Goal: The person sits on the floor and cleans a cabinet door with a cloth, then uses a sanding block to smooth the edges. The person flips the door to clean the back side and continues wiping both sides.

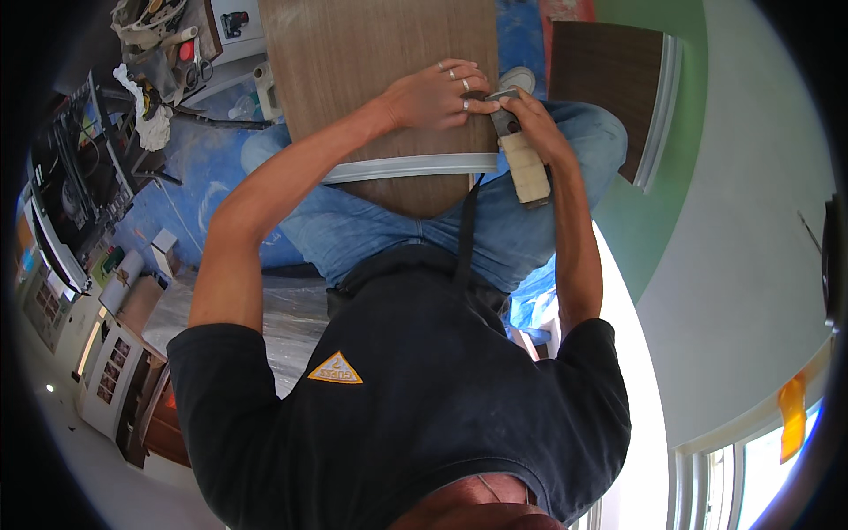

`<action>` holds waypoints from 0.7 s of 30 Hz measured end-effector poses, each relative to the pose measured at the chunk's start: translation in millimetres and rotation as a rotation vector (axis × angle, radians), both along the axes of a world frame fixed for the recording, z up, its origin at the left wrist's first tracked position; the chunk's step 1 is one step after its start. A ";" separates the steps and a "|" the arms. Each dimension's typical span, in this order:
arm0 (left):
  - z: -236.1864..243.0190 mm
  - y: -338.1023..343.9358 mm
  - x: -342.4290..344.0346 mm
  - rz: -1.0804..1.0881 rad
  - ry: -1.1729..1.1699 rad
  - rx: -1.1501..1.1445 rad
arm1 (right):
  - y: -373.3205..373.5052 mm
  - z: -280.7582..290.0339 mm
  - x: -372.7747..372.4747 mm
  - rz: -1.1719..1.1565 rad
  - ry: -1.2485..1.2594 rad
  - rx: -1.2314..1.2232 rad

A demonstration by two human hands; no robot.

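Observation:
My right hand (541, 128) grips the dark metal end of a hand tool, at the right edge of a brown wood-grain panel (380, 44). Below the fingers hangs the tool's beige, block-shaped part (526, 168), which looks wrapped; its exact kind I cannot make out. My left hand (442, 95), with rings on several fingers, reaches over the panel. Its thumb and fingertips close in on the tool's metal tip, and what lies between them is too small to name. A pale edge strip (415, 165) runs along the panel's near edge, over my lap.
Another dark brown panel (605, 97) with a pale edge leans by the green-and-grey wall at right. Blue sheeting (190, 168) covers the floor. At far left are scissors (199, 71), a bag (146, 22) and a black metal frame (97, 132). A black strap (468, 230) hangs by my lap.

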State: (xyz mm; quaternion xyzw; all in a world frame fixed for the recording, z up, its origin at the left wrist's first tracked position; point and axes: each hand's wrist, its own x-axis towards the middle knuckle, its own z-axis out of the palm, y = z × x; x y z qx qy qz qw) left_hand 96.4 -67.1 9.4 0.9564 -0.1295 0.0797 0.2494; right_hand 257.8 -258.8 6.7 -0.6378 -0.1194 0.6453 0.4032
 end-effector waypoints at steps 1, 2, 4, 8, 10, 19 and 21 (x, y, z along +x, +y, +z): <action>0.7 0.1 0.5 0.000 0.002 0.003 | -0.4 0.6 -0.1 0.004 -0.001 0.018; 1.4 0.1 0.9 0.001 -0.001 0.006 | -0.9 1.4 -0.3 0.007 -0.004 0.024; 2.6 0.4 1.7 -0.005 -0.003 0.012 | -2.1 3.4 -0.7 -0.028 -0.014 0.029; 3.1 -1.3 1.1 -0.008 0.001 0.005 | -2.6 4.6 -1.8 -0.069 0.029 0.003; 2.3 -1.6 0.5 0.001 0.006 0.004 | -0.4 3.2 -1.9 -0.066 0.011 0.011; -0.8 -1.1 1.6 0.115 0.014 -0.048 | 3.5 4.6 11.3 -0.300 0.003 -0.034; 2.2 -1.6 7.8 0.244 0.085 -0.038 | -0.2 7.6 17.8 -0.492 0.050 0.034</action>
